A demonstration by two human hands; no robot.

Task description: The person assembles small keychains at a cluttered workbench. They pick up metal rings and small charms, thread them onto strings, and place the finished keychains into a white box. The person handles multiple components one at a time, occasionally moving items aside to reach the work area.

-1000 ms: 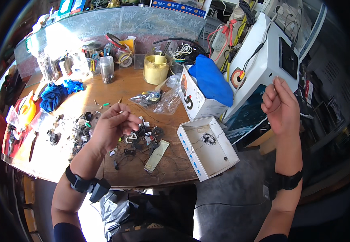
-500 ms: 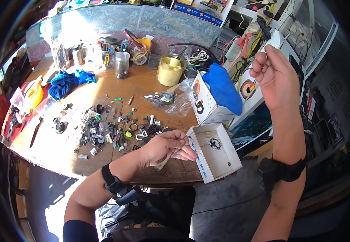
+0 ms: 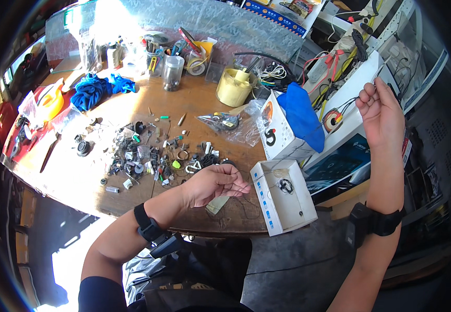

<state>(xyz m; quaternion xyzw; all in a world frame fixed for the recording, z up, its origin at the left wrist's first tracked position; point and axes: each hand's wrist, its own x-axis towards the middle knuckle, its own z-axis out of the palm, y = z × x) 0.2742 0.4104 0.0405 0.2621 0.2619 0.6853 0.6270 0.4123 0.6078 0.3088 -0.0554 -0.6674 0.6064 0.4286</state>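
A thin dark cord [image 3: 348, 105] runs slantwise between my two hands. My left hand [image 3: 217, 185], fingertips pinched on its lower end, is over the table's front edge beside an open white box [image 3: 308, 200]. My right hand [image 3: 381, 117] is raised at the right, its fingers curled closed around the upper end. Inside the box lie a small black coil of cord [image 3: 286, 186] and a tiny dark round piece [image 3: 301, 213]. Left of my left hand spreads a pile of small mixed parts [image 3: 142, 156].
Behind the open box stands a white carton [image 3: 277, 138] with a blue cloth [image 3: 302, 117] on it. A yellow tape roll [image 3: 230, 93], clear jar [image 3: 173, 74] and plastic bag [image 3: 241, 125] stand farther back. Blue cloth [image 3: 90, 92] and pliers [image 3: 50, 151] lie left.
My right hand has moved lower and slightly right in the view, and more cord shows between the hands. My left hand stays near the box. The whole view has shifted a little.
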